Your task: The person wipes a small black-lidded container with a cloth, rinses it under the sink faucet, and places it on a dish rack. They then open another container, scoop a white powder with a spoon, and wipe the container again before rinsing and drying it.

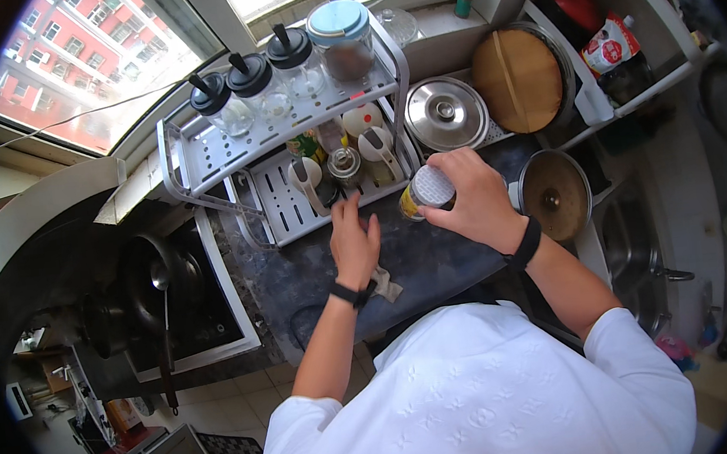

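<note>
My right hand (475, 193) grips a jar with a white lid (433, 185) and a yellow label, just above or on the dark countertop (420, 267); I cannot tell whether it touches. At the front edge of the rack's lower shelf (290, 214), my left hand (355, 237) has its fingers apart and holds nothing visible. Close beyond its fingertips are a small glass jar with a metal lid (345, 163) and a white-topped dispenser bottle (306, 175). Another such dispenser (377, 147) stands to the right. A crumpled cloth (385, 285) lies beside my left wrist.
The rack's upper shelf (212, 159) carries several glass jars, one with a blue lid (337, 21). Left is a gas stove with a wok (145, 281) and ladle. A steel-lidded pot (446, 112), a round wooden lid (515, 81) and a pot (556, 195) stand right, near the sink (631, 247).
</note>
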Available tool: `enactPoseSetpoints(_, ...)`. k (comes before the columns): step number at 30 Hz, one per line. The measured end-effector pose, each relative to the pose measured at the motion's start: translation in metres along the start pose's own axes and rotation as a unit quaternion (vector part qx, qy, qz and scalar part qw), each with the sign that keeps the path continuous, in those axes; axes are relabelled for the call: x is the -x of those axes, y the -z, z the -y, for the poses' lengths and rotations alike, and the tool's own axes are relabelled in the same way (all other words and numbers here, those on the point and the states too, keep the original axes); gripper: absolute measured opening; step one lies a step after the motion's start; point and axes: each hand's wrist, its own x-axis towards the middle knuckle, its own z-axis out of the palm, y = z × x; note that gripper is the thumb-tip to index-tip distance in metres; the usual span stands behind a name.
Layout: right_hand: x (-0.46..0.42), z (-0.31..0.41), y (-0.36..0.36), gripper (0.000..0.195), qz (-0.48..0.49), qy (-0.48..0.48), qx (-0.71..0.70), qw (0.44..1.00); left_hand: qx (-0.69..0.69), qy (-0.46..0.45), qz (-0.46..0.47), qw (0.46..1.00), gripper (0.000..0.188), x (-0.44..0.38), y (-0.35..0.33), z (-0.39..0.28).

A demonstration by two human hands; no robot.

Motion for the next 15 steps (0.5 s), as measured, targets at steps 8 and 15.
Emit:
enactPoseSetpoints(8,-0.073,0.032,0.059,0.059,-0.055,0.097,0.006,0.994,0.115,0.053,-0.077,0.989,0.035,0.044,0.057,-0.015)
enactPoseSetpoints(15,-0.135,0.046,0.082,0.059,-0.129,0.164,0.044,0.977,0.167,0.107,-0.113,0.974,0.033,0.088,0.075,0.006)
